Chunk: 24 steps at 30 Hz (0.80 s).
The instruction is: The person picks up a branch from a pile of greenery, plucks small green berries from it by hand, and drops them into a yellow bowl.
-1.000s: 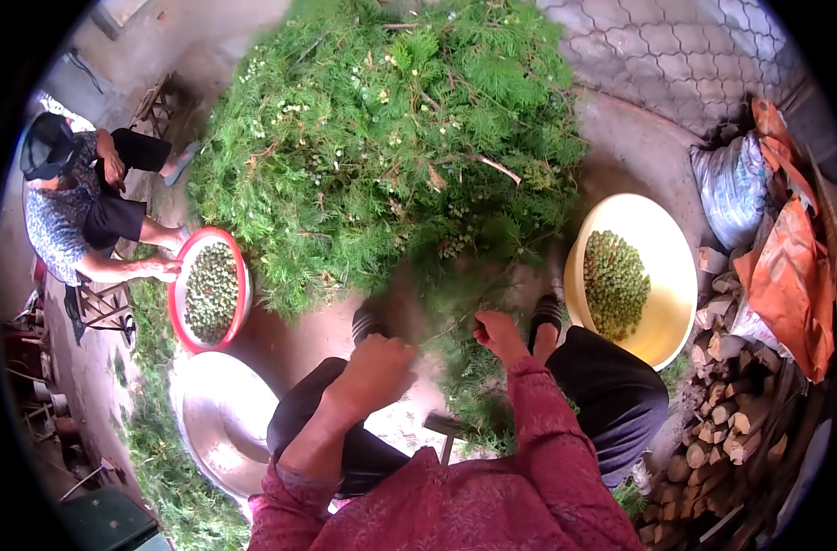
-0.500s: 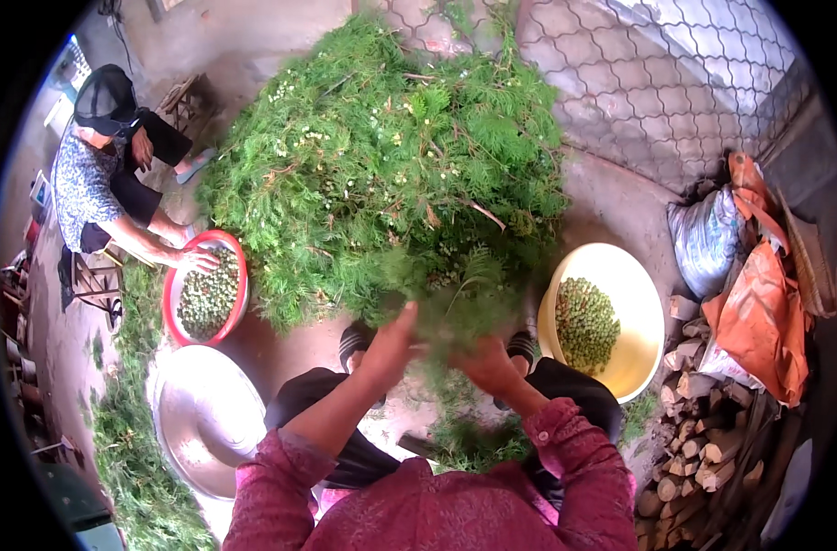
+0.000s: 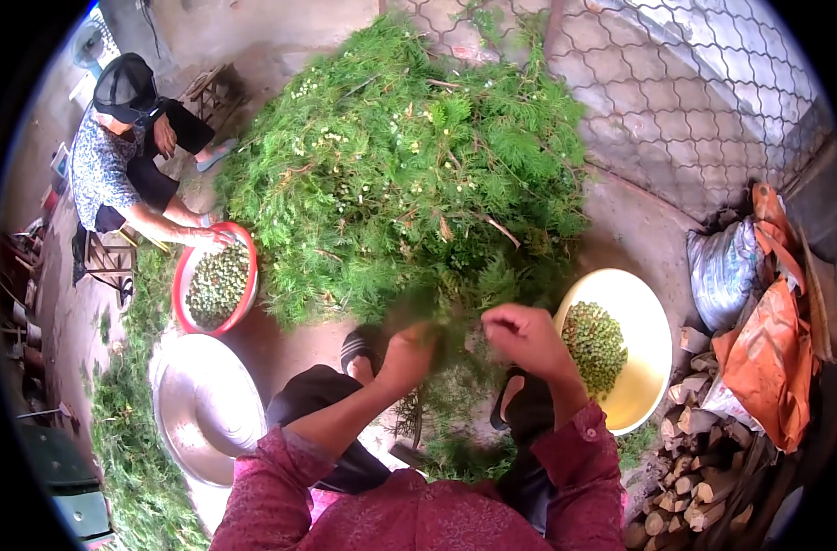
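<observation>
My left hand [image 3: 407, 358] is closed on a green conifer sprig [image 3: 411, 310], smeared by motion, in front of the big leafy heap. To its right, my right hand [image 3: 528, 338] is raised apart from it with curled fingers, close to the cream-yellow basin [image 3: 652, 367]. Whatever lies between those fingers is too small or hidden to make out. Inside the basin lies a mound of small round green cones [image 3: 595, 351]. Feathery green branches with pale cones form the heap [image 3: 409, 174] ahead of both hands. Loose sprigs [image 3: 460, 450] lie on the floor between my feet.
At the left a seated person [image 3: 106, 165] reaches into a red-rimmed basin [image 3: 177, 298] of green cones. A wide metal basin [image 3: 207, 404] sits at my left. Stacked firewood [image 3: 685, 496], an orange sack [image 3: 767, 358] and a pale sack [image 3: 723, 271] stand at right.
My right hand has come up and away from the sprig, toward the yellow basin. The left hand still grips the sprig, slightly to the right. The whole view has shifted a little.
</observation>
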{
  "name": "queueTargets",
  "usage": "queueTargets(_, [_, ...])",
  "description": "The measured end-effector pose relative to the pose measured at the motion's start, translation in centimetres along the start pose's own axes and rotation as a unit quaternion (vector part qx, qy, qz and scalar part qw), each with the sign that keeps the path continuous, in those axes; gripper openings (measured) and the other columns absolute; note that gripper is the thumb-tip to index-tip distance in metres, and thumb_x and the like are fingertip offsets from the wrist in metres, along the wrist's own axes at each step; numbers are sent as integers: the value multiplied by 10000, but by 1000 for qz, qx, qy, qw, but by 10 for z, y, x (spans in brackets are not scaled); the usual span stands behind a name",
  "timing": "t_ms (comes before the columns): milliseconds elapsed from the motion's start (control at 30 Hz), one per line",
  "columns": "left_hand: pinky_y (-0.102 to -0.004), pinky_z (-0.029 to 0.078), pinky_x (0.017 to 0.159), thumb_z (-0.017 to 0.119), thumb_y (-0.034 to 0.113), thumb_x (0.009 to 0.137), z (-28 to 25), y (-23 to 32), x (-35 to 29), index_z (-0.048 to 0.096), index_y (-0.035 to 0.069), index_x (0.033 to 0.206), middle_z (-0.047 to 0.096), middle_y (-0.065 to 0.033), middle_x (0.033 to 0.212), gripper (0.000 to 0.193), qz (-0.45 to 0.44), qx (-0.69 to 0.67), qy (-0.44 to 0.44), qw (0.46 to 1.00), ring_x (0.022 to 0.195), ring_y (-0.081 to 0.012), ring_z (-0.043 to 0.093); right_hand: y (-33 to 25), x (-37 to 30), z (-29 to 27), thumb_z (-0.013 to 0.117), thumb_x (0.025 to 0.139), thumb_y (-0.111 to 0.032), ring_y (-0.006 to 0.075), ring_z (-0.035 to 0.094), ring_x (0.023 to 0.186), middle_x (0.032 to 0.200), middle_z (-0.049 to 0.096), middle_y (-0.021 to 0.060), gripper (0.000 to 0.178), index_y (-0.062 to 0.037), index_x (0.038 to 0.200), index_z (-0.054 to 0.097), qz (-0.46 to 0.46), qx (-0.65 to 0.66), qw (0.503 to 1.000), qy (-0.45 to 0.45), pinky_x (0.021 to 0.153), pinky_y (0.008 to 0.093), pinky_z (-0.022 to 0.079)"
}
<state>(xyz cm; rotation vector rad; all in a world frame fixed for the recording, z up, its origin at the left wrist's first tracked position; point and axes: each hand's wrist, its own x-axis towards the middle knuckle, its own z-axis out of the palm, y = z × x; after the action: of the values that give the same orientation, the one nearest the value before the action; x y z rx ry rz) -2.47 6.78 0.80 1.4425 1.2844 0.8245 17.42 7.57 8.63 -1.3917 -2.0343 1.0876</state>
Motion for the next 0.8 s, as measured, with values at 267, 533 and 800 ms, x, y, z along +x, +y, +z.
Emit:
queueTargets(267, [-319,455,604,477,29,780,32,-12,6,546,59,990,581,-179,784,223,103,-33,-32,994,703,-249,590,-7,3,11,658,679,-121,43,487,646,816,561,21,427,-12,1068,521,-47,97,988,113,573,202,420])
queueTargets(533, [-262,429,608,459,-7,786,30,17,-4,555,75,1015,570,-92,761,261,55,-55,-116,990,682,-148,526,1,-8,1,634,680,-118,111,520,571,637,559,53,229,-11,868,559,41,122,990,64,539,249,422])
queueTargets(800, [-170,377,620,443,35,856,29,33,-4,575,55,980,545,42,835,182,107,-166,-169,966,736,-25,464,-3,-10,-22,540,747,-25,124,598,627,740,606,61,177,1,922,550,140,348,925,-63,577,216,485])
